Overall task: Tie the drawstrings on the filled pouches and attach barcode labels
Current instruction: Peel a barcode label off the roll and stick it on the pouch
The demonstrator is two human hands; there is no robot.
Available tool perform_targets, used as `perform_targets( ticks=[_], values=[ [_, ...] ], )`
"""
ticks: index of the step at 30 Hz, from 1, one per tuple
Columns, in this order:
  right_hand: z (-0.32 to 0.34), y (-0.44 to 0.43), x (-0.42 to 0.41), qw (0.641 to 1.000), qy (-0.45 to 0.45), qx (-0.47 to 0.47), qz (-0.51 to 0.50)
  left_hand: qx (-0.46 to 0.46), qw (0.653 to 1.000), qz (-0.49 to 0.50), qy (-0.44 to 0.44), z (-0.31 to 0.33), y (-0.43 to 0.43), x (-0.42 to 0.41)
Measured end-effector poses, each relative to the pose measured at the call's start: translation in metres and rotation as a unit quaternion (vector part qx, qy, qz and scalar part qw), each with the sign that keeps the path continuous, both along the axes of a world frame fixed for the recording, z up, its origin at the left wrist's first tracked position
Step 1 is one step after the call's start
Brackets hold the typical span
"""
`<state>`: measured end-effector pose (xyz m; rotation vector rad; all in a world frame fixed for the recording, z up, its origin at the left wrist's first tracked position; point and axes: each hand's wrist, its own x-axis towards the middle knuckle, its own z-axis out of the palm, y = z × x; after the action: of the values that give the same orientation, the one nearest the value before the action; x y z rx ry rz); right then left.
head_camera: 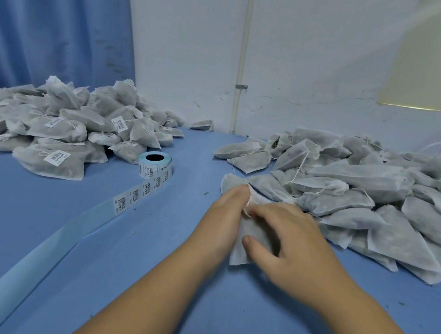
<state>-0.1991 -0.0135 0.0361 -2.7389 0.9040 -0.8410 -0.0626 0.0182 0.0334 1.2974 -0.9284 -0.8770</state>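
Just right of the blue-cored roll of white barcode labels point(155, 167), the left hand point(224, 218) and right hand point(292, 245) both pinched a grey-filled white fabric pouch point(251, 232), its long axis running away from the person.

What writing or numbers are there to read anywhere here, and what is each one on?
Nothing can be quoted as it reads.
Label roll: barcodes with small print, too blurred to read.
Unrolled strip: the same, unreadable.
Stickers on the left pile: barcodes, print too small.
Right pile and the held pouch: no print showing.
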Motion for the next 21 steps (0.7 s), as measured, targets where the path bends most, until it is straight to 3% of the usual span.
perform_targets(
  ticks=[4, 7, 10, 13, 17, 21],
  values=[
    [-0.001, -0.002, -0.001, 0.999, -0.022, -0.014, 0.032, 0.001, 1.0, -0.003, -0.007, -0.001, 0.002, 0.001],
    [-0.002, -0.005, 0.0, 0.987, -0.149, 0.025, 0.053, 0.015, 1.0, 0.002, -0.021, 0.0, 0.003, 0.001],
    [-0.002, -0.009, 0.0, 0.951, -0.281, 0.132, -0.017, 0.002, 0.999, 0.003, -0.044, 0.003, 0.006, 0.002],
    [-0.002, -0.016, -0.001, 0.904, -0.334, 0.254, -0.079, -0.02, 0.999, -0.03, -0.037, -0.001, 0.005, 0.002],
    [-0.004, -0.016, -0.003, 0.839, -0.336, 0.429, -0.013, -0.033, 0.995, -0.092, -0.014, -0.005, 0.004, 0.0],
    [-0.004, -0.017, -0.007, 0.799, -0.362, 0.479, 0.04, -0.036, 0.995, -0.088, 0.027, -0.004, 0.005, -0.001]
  ],
)
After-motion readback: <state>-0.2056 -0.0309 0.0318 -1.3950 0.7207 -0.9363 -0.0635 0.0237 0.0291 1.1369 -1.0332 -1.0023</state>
